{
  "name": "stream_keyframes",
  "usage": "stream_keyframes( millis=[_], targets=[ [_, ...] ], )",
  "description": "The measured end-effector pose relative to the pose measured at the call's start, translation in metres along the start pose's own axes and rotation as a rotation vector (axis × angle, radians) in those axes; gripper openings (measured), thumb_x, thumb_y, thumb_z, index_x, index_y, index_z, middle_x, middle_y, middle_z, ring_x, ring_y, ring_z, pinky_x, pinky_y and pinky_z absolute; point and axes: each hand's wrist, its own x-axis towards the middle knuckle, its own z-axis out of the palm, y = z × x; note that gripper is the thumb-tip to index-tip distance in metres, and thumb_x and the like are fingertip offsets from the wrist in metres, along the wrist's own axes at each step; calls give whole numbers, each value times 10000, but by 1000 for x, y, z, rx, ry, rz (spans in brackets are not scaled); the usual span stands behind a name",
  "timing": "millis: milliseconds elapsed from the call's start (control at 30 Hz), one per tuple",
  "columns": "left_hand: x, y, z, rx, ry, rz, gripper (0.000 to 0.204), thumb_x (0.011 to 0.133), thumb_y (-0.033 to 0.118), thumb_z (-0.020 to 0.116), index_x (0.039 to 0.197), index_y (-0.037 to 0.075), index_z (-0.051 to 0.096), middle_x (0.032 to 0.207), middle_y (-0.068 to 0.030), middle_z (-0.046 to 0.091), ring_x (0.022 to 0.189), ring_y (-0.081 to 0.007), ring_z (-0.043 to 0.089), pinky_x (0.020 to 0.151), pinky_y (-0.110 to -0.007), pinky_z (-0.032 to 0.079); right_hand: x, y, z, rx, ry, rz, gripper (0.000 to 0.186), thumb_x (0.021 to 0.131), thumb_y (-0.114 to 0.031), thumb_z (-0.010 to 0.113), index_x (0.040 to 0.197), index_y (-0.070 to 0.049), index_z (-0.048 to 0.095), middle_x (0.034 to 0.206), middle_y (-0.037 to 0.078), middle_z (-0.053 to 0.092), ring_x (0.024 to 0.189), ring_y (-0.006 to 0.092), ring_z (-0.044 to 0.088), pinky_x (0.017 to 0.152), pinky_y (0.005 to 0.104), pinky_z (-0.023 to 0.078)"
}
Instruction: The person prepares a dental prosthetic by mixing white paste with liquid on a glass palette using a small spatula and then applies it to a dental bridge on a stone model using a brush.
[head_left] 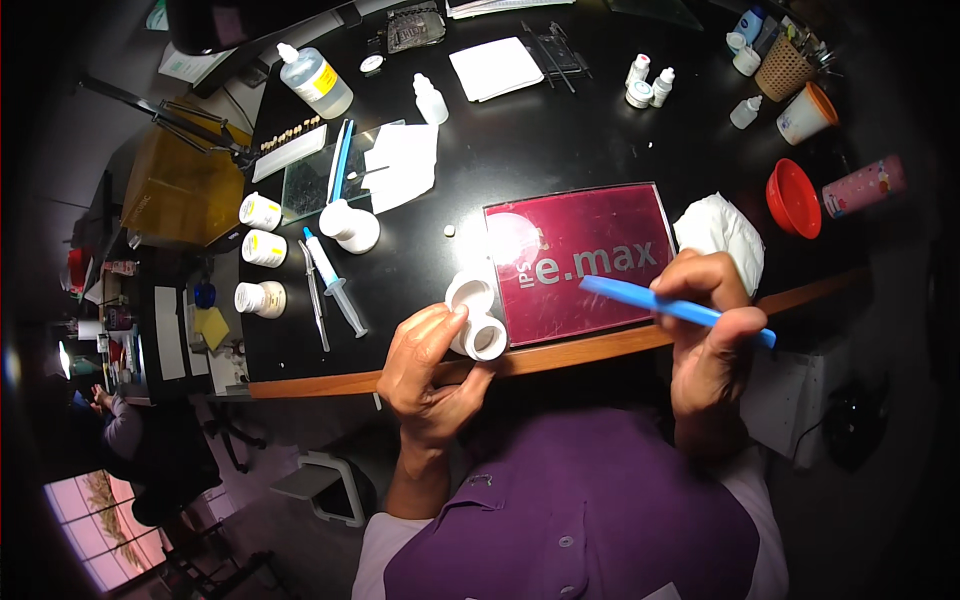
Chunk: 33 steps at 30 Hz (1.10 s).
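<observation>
My left hand [425, 372] grips a small open white jar [485, 338] at the desk's front edge, tilted so its round mouth shows, with a white lid [470, 289] beside its mouth under my fingertips. My right hand [705, 375] holds a flat blue plastic spatula [620, 291] between fingers and thumb, its end over a maroon pad [565, 318] with pale lettering. A white wad of paper or cloth [720, 232] lies just beyond that hand. A tiny white piece [449, 231] sits on the desk left of the pad.
The black desk [600, 140] carries several white jars [264, 248], a syringe [338, 290], paper sheets [400, 165], bottles [316, 80], a red bowl [792, 200] and a pink cylinder [862, 187]. At far left another person [118, 430] sits at a bench; a bin [330, 485] stands below.
</observation>
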Motion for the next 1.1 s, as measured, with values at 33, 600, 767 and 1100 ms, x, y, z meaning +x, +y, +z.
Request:
stream_keyframes(
  millis=[33,600,767,1100],
  targets=[
    [1,1,4,-5,-10,4,661,671,-5,979,1273,21,709,1146,-170,741,1077,-272,738,906,-356,607,-5,-1,-3,64,-45,127,663,1121,-608,387,967,-20,651,988,115,659,762,131,611,661,282,474],
    [7,14,10,90,0,62,640,601,5,966,1203,23,751,1035,-111,747,991,-313,707,890,-408,567,-12,38,71,61,-105,-42,157,994,-60,755,933,-9,620,747,90,654,584,165,655,515,331,479],
    [10,14,12,80,18,57,590,610,-1,939,1176,27,776,1026,-98,743,976,-306,711,862,-401,590,-12,39,70,120,-130,92,164,1020,-73,731,933,-2,612,731,74,669,597,109,658,517,295,489],
    [8,12,15,85,88,-13,657,572,-37,943,1198,41,758,1006,-99,747,943,-287,707,836,-384,581,-11,34,55,416,-80,375,171,1072,-153,686,995,-23,606,719,32,668,628,35,616,545,206,495]
  ],
)
